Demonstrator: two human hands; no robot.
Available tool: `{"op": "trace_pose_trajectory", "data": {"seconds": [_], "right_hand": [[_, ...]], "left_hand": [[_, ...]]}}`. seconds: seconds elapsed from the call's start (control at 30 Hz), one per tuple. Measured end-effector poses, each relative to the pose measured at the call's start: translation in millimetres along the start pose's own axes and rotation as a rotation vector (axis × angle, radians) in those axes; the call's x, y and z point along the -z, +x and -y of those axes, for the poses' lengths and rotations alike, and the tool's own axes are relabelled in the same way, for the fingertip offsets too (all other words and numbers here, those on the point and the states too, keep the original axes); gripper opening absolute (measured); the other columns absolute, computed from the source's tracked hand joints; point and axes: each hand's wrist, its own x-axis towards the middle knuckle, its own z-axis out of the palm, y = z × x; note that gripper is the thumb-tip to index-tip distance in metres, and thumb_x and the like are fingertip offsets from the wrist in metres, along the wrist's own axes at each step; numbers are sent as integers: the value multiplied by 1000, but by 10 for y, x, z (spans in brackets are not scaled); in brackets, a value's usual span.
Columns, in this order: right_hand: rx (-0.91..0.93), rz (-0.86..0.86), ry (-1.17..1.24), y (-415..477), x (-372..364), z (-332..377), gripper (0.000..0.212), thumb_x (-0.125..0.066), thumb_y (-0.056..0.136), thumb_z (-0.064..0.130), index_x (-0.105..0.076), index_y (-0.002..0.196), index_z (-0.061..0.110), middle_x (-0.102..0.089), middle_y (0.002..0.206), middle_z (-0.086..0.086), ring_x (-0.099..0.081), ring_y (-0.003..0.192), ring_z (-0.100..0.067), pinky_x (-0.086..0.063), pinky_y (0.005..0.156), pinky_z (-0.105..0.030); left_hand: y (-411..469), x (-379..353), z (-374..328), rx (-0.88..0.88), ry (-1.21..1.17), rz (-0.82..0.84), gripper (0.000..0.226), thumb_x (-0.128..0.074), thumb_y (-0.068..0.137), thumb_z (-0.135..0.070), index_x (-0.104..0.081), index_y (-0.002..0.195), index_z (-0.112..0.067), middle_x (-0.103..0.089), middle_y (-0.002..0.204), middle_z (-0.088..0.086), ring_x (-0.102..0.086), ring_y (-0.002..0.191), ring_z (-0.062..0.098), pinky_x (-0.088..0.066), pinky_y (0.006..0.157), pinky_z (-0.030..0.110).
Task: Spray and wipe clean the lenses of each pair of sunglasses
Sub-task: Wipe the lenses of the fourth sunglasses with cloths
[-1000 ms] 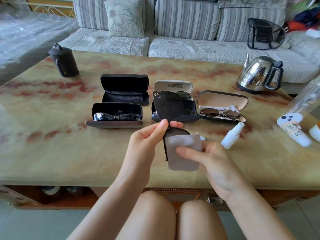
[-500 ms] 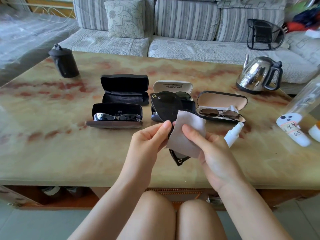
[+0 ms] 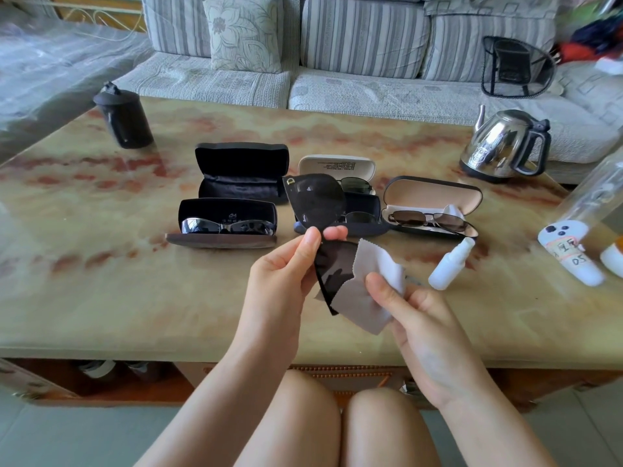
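Hands both busy: left hand (image 3: 281, 274) pinches the big black plastic sunglasses (image 3: 317, 203) at the bridge, holding them on end above the marbled stone bench (image 3: 101, 271). Right hand (image 3: 428, 338) pinches a pale grey microfibre cloth (image 3: 369, 303) against the lower lens, and a small white spray bottle (image 3: 451, 265) lies on the bench just to the right.

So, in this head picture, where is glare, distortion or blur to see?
Head view: daylight leaves a sheen on the table and highlights on the steel kettle; the wide lens bows the table's near edge; the clear bottle at the right edge is blurred; the sunglasses and cloth are sharp.
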Motion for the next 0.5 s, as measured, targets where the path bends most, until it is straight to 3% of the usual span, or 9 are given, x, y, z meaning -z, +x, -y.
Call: {"op": "trace_pose_trajectory", "data": {"seconds": [0.17, 0.27, 0.33, 0.4, 0.5], "right_hand": [[8, 18, -76, -13, 3, -65, 31, -81, 72, 34, -79, 92, 11, -76, 98, -11, -68, 104, -27, -47, 102, -42], [-15, 80, -106, -10, -25, -62, 34, -75, 71, 30, -77, 99, 11, -76, 100, -9, -69, 104, -25, -48, 99, -39], [-21, 86, -113, 7, -45, -37, 35, -80, 68, 25, -77, 100, 12, -76, 101, -8, -68, 105, -24, -49, 99, -37], [-29, 76, -88, 28, -68, 0, 40, -85, 61, 24, -78, 99, 11, -76, 100, -10, -68, 105, -24, -48, 97, -36], [-28, 26, -11, 73, -106, 68, 36, -78, 58, 29, -80, 91, 14, -76, 94, -7, -67, 93, -17, -49, 88, -32]], "left_hand": [[-12, -11, 14, -4, 35, -20, 29, -49, 91, -29, -74, 95, -14, -75, 103, -2, -68, 93, 10, -53, 80, 22], [-32, -26, 10, 10, 75, -12, 30, -51, 89, -35, -75, 92, -18, -75, 98, -1, -66, 86, 14, -47, 72, 26], [-52, -27, 11, 28, 83, 12, 32, -52, 88, -38, -75, 94, -17, -74, 95, 2, -65, 86, 18, -46, 75, 32], [-73, -32, 15, 38, 113, 30, 36, -53, 88, -40, -74, 98, -12, -74, 96, 8, -67, 85, 20, -48, 73, 31], [-86, -42, 36, 14, 171, 36, 39, -54, 87, -40, -76, 98, -10, -75, 95, 11, -67, 83, 16, -49, 74, 29]]}}
